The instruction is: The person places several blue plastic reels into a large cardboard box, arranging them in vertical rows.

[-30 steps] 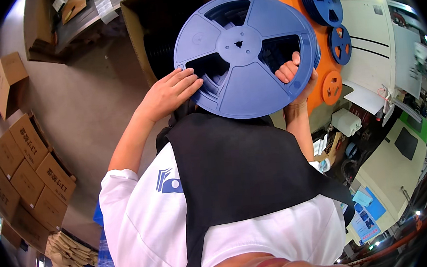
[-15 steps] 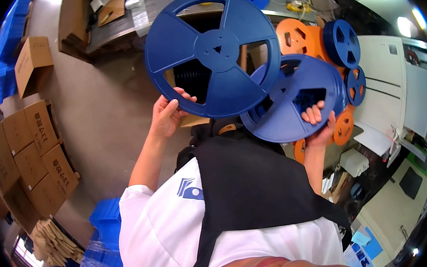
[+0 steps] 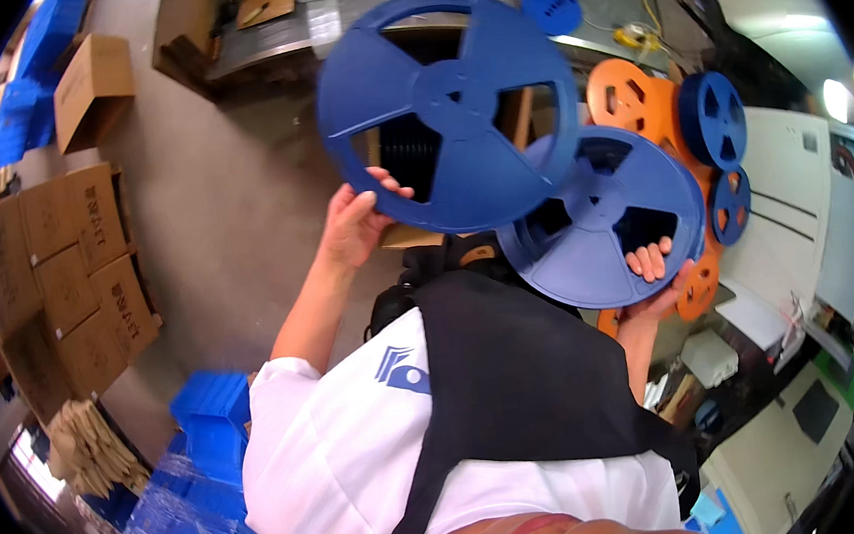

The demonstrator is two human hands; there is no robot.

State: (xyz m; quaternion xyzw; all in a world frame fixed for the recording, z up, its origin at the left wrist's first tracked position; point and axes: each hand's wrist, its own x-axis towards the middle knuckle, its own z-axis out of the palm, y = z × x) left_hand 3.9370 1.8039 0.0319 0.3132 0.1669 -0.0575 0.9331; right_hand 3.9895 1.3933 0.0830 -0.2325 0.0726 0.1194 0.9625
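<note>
My left hand (image 3: 353,223) is closed on the lower left rim of a large dark blue plastic reel disc (image 3: 455,114), thumb in front and fingers through its opening. The disc has wide cutouts around a small hub hole and is held up, facing me. Lower and to the right, my right hand (image 3: 656,274) grips a second, slightly lighter blue reel disc (image 3: 587,254) by its edge, fingertips showing through a cutout. More blue rim shows behind this one, though I cannot tell how many discs are there. The left disc overlaps its upper left edge.
Orange reels (image 3: 625,101) and blue reels (image 3: 713,122) stand at the right. Beyond the discs is a grey workbench (image 3: 378,30) with a small blue disc (image 3: 551,9). Stacked cartons (image 3: 66,265) and blue bins (image 3: 208,415) are at the left. A white cabinet (image 3: 781,179) stands far right.
The right-hand disc has tilted to face me more squarely, showing its hub and lining up with the rim behind. Both hands keep their grips. The whole view has shifted slightly.
</note>
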